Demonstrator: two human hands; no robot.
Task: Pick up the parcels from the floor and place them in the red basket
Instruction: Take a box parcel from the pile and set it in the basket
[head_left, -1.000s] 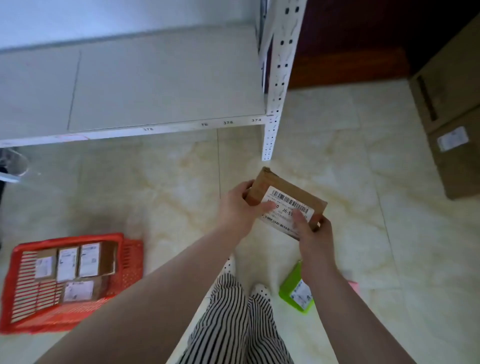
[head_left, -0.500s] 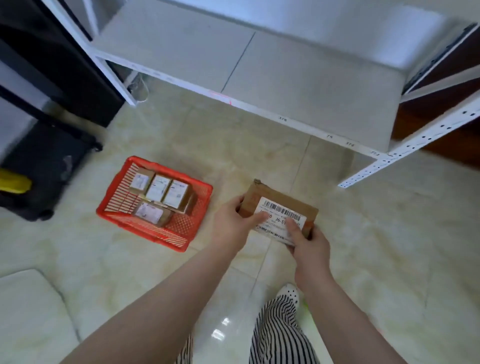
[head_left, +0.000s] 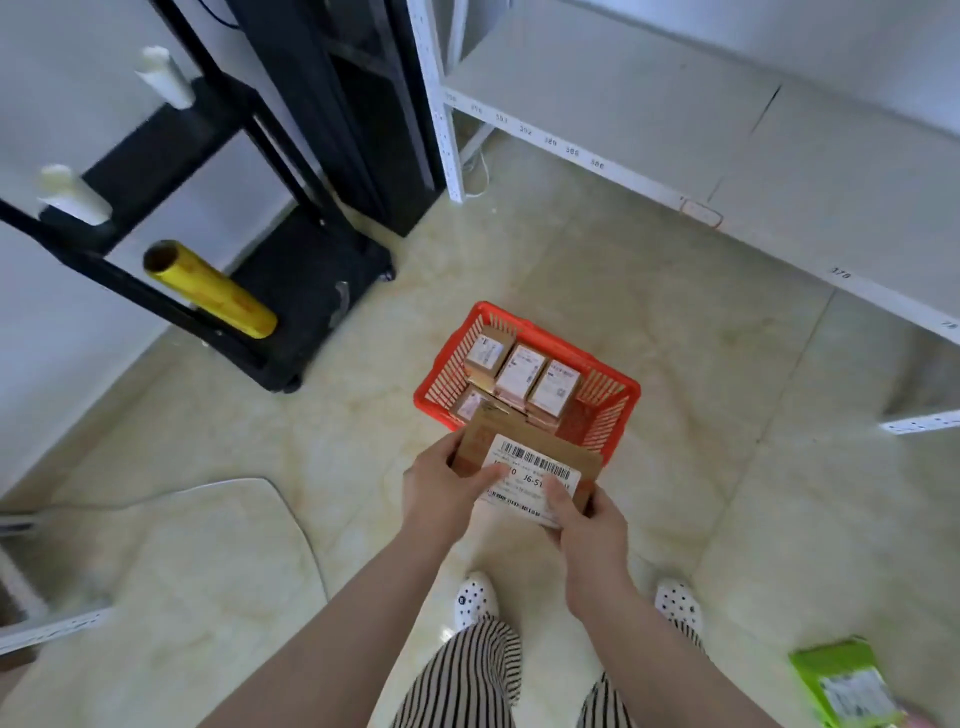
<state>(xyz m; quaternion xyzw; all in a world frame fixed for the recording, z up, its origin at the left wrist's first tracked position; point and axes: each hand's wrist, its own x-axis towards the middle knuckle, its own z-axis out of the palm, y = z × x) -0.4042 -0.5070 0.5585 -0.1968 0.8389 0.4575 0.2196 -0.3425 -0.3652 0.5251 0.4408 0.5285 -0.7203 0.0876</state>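
I am gripping the brown parcel (head_left: 524, 467) with left hand (head_left: 441, 488) and right hand (head_left: 584, 519) clamped on its two ends. Red basket (head_left: 618, 405) sitting at 12 o'clock, four parcels (head_left: 519, 374) filling its far side. I should be lowering it flat into the free near side.

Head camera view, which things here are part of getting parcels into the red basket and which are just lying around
Part of the job:
brown parcel, held by left hand and right hand
red basket, parcels already inside
green parcel on the floor

Lying about:
yellow film roll
black cart
white shelving
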